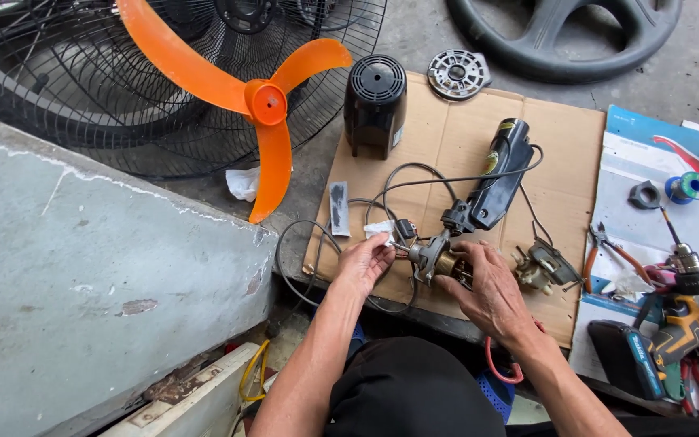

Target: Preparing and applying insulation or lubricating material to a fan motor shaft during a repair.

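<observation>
Small fan motor (440,263) sits on the cardboard sheet (564,129), near its front edge. Right hand (487,291) is cupped over it, fingers wrapped round the body. Left hand (363,263) pinches the shaft end, fingers curled tight. Black motor cover (374,103) stands further back, orange fan blade (256,101) off left.

Two hands — left hand (363,263), right hand (487,291) — showed at lower centre. One orange fan blade (262,103) lay upper left, one black motor cover (375,103) upper centre, one cordless drill (689,320) at right — one solder spool (689,187) above it.
</observation>
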